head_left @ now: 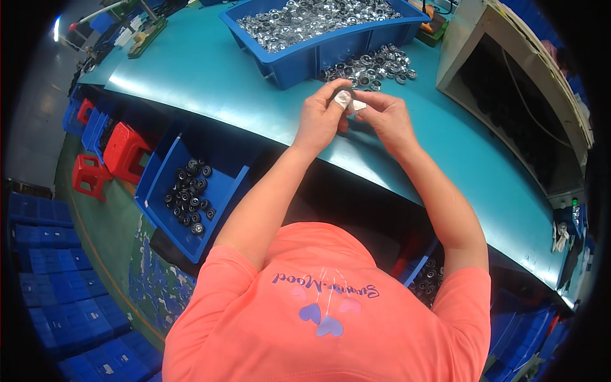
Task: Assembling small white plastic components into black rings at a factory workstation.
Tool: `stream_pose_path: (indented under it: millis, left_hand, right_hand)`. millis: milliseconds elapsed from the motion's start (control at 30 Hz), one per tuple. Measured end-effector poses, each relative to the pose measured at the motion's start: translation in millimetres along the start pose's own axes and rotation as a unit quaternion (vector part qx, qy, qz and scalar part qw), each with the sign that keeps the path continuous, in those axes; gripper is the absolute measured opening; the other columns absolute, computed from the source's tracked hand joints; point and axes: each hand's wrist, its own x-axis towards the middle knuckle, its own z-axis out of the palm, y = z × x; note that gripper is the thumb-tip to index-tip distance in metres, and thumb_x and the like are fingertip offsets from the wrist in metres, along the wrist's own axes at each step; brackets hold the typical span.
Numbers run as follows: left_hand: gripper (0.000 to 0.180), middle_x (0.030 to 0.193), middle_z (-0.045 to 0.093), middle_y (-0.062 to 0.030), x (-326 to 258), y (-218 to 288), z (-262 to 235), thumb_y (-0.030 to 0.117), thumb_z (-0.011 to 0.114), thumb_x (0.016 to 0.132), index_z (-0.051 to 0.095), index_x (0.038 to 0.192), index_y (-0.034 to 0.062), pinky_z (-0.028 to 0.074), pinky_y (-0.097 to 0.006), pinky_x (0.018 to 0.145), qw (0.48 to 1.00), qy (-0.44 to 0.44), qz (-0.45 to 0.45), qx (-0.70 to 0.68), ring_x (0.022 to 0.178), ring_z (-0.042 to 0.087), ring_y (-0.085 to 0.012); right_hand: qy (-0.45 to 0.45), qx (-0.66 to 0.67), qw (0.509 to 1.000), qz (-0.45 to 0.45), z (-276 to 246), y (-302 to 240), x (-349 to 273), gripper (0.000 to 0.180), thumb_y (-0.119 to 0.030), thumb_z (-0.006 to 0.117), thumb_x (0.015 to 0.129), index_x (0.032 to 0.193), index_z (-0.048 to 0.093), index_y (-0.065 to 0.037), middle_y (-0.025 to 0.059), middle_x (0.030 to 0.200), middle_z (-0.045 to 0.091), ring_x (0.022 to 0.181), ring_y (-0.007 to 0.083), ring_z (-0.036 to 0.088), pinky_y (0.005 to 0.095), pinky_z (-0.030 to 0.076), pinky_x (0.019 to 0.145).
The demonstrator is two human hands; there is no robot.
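Note:
Over the front part of the bench, both hands meet around a small black round part, apparently a wheel. My left hand is closed on it, with the thumb across its face. From the other side my right hand pinches at the same part; its fingertips partly hide what lies between them. White wrapping covers a thumb or fingertip on each hand. Just beyond the hands, a loose pile of shiny silver-and-black wheel hubs lies on the bench, beside a blue tub heaped with more of them.
The teal bench curves across the view. Below its edge at left, a blue bin holds black wheels. Red stools and stacked blue crates stand farther left. A pale box-like frame stands at right.

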Motion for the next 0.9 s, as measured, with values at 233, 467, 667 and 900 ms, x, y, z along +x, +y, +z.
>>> stream_pose_path:
  millis: [233,467,667,900]
  left_hand:
    - [0.039,0.103,0.065,-0.0091,-1,-3,-11,0.017,0.042,0.106,0.049,0.142,0.0038,0.056,-0.032,0.072,0.993,-0.075,-0.056,-0.07,0.077,0.062,-0.0144]
    - [0.046,0.109,0.064,-0.0097,-4,-4,-5,0.025,0.04,0.107,0.042,0.147,0.0034,0.055,-0.032,0.081,0.991,-0.117,-0.035,-0.052,0.085,0.064,-0.0162]
    - [0.057,0.115,0.062,-0.0097,-9,-6,-1,0.027,0.052,0.104,0.034,0.152,0.0022,0.053,-0.031,0.086,0.989,-0.131,0.028,0.068,0.094,0.064,-0.0166]
    - [0.074,0.121,0.059,-0.0157,-14,-2,9,0.017,0.071,0.09,0.032,0.15,-0.0006,0.055,-0.033,0.082,0.956,-0.107,0.118,0.245,0.09,0.066,-0.019]
  right_hand:
    - [-0.032,0.08,0.995,0.049,-6,-2,4,0.041,-0.006,0.066,0.083,0.124,0.067,0.002,0.0098,0.106,0.071,0.088,0.0137,0.065,0.0259,0.053,0.079]
    - [-0.011,0.0,1.0,0.025,-5,4,6,0.036,-0.012,0.074,0.082,0.116,0.069,0.001,0.0097,0.103,0.071,0.091,0.0157,0.066,0.0292,0.053,0.079]
    - [0.015,-0.067,0.998,-0.012,-8,12,9,0.034,-0.014,0.076,0.083,0.113,0.07,0.0,0.0095,0.103,0.072,0.092,0.0161,0.067,0.0305,0.054,0.079]
    - [0.005,0.021,0.998,0.061,-9,13,13,0.03,-0.006,0.074,0.083,0.112,0.067,0.002,0.0118,0.101,0.072,0.089,0.0168,0.069,0.0288,0.055,0.077]
